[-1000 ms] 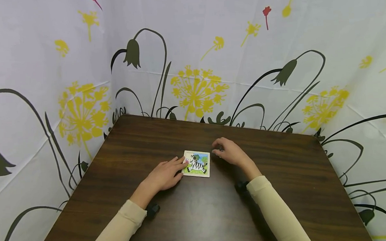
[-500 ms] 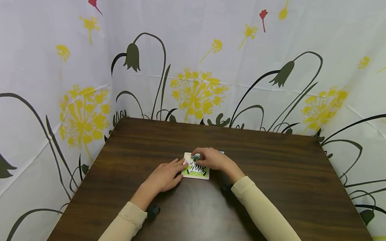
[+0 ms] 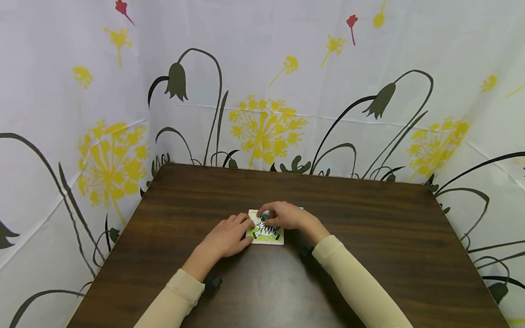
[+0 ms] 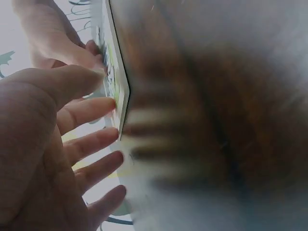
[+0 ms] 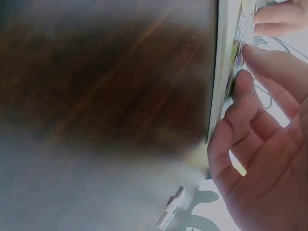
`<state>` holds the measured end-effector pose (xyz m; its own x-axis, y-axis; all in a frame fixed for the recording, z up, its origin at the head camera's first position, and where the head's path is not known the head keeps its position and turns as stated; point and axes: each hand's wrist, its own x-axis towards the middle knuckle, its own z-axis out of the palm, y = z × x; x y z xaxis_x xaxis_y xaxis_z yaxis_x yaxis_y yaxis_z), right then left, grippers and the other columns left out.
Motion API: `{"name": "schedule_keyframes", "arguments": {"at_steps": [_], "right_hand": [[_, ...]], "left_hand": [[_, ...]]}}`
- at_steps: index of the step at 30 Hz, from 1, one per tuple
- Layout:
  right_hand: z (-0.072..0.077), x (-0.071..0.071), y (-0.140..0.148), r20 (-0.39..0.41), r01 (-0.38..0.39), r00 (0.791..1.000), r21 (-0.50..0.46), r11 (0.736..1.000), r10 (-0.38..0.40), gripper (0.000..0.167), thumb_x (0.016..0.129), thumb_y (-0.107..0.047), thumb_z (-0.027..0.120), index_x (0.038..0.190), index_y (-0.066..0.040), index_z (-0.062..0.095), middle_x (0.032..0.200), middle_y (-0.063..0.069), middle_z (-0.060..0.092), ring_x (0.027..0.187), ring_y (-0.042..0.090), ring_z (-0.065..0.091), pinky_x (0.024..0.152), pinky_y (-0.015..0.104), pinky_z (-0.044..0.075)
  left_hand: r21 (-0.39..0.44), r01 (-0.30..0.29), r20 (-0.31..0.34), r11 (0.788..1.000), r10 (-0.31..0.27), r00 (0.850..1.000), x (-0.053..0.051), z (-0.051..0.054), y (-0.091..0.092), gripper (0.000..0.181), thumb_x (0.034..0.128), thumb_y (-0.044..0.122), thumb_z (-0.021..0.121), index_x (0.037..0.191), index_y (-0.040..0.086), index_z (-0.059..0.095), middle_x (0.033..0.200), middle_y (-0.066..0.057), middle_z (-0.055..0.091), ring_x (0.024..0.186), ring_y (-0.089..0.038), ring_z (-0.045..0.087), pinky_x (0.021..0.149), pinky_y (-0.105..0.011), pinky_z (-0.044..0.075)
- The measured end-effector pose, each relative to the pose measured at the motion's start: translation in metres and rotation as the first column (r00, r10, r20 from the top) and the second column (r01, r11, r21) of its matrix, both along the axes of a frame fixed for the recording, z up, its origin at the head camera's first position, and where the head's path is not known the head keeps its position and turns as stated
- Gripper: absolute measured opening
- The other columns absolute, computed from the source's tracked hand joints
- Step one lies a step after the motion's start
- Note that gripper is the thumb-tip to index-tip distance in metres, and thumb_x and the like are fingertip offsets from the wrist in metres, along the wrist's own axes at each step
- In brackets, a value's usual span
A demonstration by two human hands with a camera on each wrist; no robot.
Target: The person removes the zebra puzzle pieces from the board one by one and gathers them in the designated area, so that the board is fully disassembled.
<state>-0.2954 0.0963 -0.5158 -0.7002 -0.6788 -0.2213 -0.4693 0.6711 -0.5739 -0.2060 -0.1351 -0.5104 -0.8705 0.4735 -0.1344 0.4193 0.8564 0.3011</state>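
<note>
A small zebra picture puzzle (image 3: 265, 237) in a pale frame lies flat on the table. My left hand (image 3: 225, 238) rests at its left side, fingers spread and nearly straight, with fingertips touching the frame (image 4: 126, 91) in the left wrist view. Over the upper part of the picture, my right hand (image 3: 287, 216) has thumb and index finger bent down, pinching at a puzzle piece that they mostly hide. Its other fingers curl beside the frame's edge in the right wrist view. Partly behind the right hand shows a bit of a blue piece (image 3: 301, 208).
The dark wooden table (image 3: 381, 256) stretches around both hands. A flower-printed white curtain (image 3: 258, 61) stands along its back and sides. In the right wrist view a small loose piece (image 5: 171, 209) lies on the table, past the fingers.
My right hand has moved left from beside the puzzle onto its picture, uncovering a blue piece behind it. My left hand stays at the left edge, its fingers slightly more bent.
</note>
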Motion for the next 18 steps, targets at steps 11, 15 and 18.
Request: {"name": "schedule_keyframes", "arguments": {"at_steps": [11, 15, 18], "right_hand": [[-0.005, -0.003, -0.001, 0.025, -0.038, 0.999, -0.018, 0.999, 0.038, 0.03, 0.108, -0.019, 0.067, 0.138, -0.021, 0.07, 0.091, 0.001, 0.066, 0.072, 0.014, 0.055, 0.067, 0.029, 0.047], [-0.005, -0.005, 0.001, 0.037, -0.038, 0.999, -0.029, 0.999, 0.039, 0.029, 0.108, -0.018, 0.067, 0.137, -0.022, 0.07, 0.089, 0.001, 0.065, 0.069, 0.014, 0.054, 0.066, 0.029, 0.046], [-0.004, -0.008, 0.003, 0.055, -0.037, 0.998, -0.039, 0.999, 0.039, 0.029, 0.108, -0.017, 0.066, 0.137, -0.021, 0.07, 0.087, 0.001, 0.065, 0.069, 0.014, 0.053, 0.066, 0.029, 0.046]], "left_hand": [[-0.043, -0.081, 0.088, 0.996, 0.085, 0.993, -0.028, -0.018, -0.013, 0.077, 0.1108, 0.057, 0.051, 0.174, 0.019, 0.026, 0.181, -0.017, 0.017, 0.167, -0.043, 0.017, 0.131, -0.068, 0.02], [-0.038, -0.078, 0.108, 0.996, 0.082, 0.991, -0.03, -0.021, -0.015, 0.077, 0.1106, 0.059, 0.049, 0.175, 0.025, 0.023, 0.182, -0.015, 0.013, 0.168, -0.043, 0.012, 0.132, -0.068, 0.015], [-0.041, -0.072, 0.101, 0.997, 0.076, 0.992, -0.032, -0.019, -0.014, 0.076, 0.1109, 0.059, 0.048, 0.174, 0.025, 0.024, 0.182, -0.015, 0.014, 0.168, -0.043, 0.013, 0.132, -0.068, 0.016]]}}
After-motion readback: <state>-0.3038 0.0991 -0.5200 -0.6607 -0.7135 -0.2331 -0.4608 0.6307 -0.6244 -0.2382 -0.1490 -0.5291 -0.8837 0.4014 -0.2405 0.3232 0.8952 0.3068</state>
